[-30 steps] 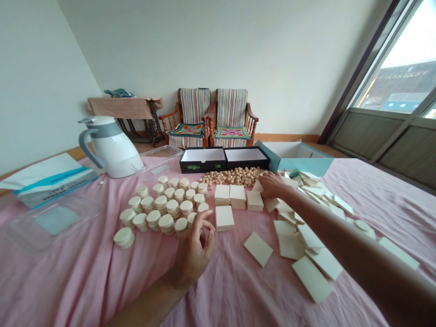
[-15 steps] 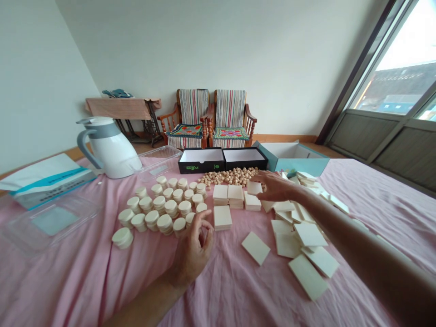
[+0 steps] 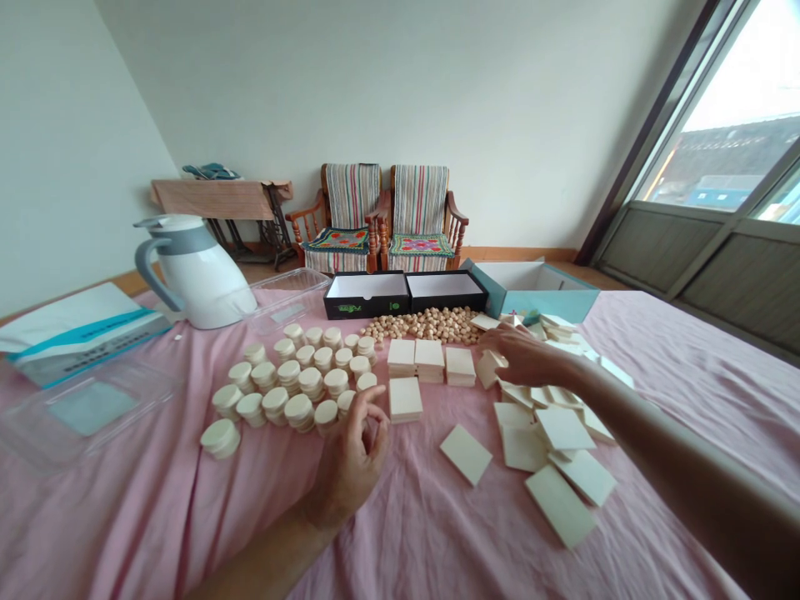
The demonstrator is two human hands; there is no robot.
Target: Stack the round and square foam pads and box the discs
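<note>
My left hand (image 3: 353,450) hovers beside the round wooden discs, fingers loosely curved and apart with nothing in them. The discs (image 3: 298,411) stand in several short stacks to its left. Just beyond it sits a stack of pale wooden squares (image 3: 406,398). My right hand (image 3: 528,354) reaches to the near edge of a loose pile of squares (image 3: 566,429), its fingers closed on a tilted wooden square (image 3: 489,368). Left of that hand is another squared-up stack (image 3: 460,367), beside two more stacks (image 3: 415,357). One loose square (image 3: 466,454) lies flat in front.
Small wooden beads (image 3: 422,325) are heaped before two black box halves (image 3: 368,296). A light-blue box (image 3: 537,292) stands at the back right. On the left are a white jug (image 3: 203,275), clear plastic trays (image 3: 93,412) and a white-and-blue package (image 3: 87,333). Pink cloth (image 3: 406,533) covers the table.
My right hand has let go of a square on the small stack and moved right to the loose pile. My left hand has stayed in place.
</note>
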